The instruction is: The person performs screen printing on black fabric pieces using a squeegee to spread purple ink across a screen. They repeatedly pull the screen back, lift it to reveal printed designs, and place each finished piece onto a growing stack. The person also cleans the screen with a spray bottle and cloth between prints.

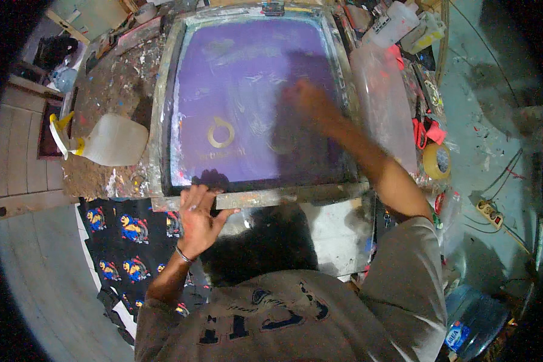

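A screen printing frame with worn wooden sides lies before me, its purple mesh smeared with pale, wet-looking streaks. A ring-shaped design with lettering below it shows on the lower left of the mesh. My left hand rests on the near wooden edge, fingers laid over it and thumb spread to the side. Over the right half of the mesh is my right hand, smeared by motion; its fingers look curled, but whatever they may hold cannot be made out. A dark shadow falls around it.
A white spray bottle with a yellow-and-white trigger lies left of the frame. On the right are plastic bottles, red-handled scissors and a tape roll. Below hangs black printed fabric. A power strip and large water bottle lie at right.
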Available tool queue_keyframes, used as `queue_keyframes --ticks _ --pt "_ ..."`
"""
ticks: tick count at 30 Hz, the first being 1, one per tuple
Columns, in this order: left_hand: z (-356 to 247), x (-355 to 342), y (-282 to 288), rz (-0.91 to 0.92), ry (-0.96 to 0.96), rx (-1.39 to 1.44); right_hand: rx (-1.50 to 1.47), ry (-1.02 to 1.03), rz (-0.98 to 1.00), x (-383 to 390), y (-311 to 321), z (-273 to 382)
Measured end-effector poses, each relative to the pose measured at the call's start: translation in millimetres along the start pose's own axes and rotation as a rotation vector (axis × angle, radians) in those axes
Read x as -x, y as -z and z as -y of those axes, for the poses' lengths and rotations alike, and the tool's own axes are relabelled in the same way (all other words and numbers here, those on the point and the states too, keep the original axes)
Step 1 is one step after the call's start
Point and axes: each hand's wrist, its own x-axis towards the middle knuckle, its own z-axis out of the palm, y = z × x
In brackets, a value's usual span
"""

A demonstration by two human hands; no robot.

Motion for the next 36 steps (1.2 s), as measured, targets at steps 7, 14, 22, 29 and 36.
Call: queue_keyframes --ticks 7,14,22,29,36 --pt "-1.0 -2.3 1.0 -0.023 -0.032 -0.005 -0.171 0.072 -0.033 16.4 10.9 -21.4" --pt "2.6 1.7 -7.9 -0.051 -0.01 0.016 -0.239 0.286 0.446 58.4 22.2 4.5" --pt "-0.1 3.6 -4.9 -0.016 0.038 -0.001 -0.018 0.143 0.544 84.8 60.9 34.2" --pt "0.0 2.8 -6.2 -0.038 0.035 0.007 0.123 0.425 0.208 50.9 23.8 -33.9" --pt "2.2 6.2 -8.5 0.019 0.097 0.032 0.235 0.468 0.626 99.5 61.6 2.4"
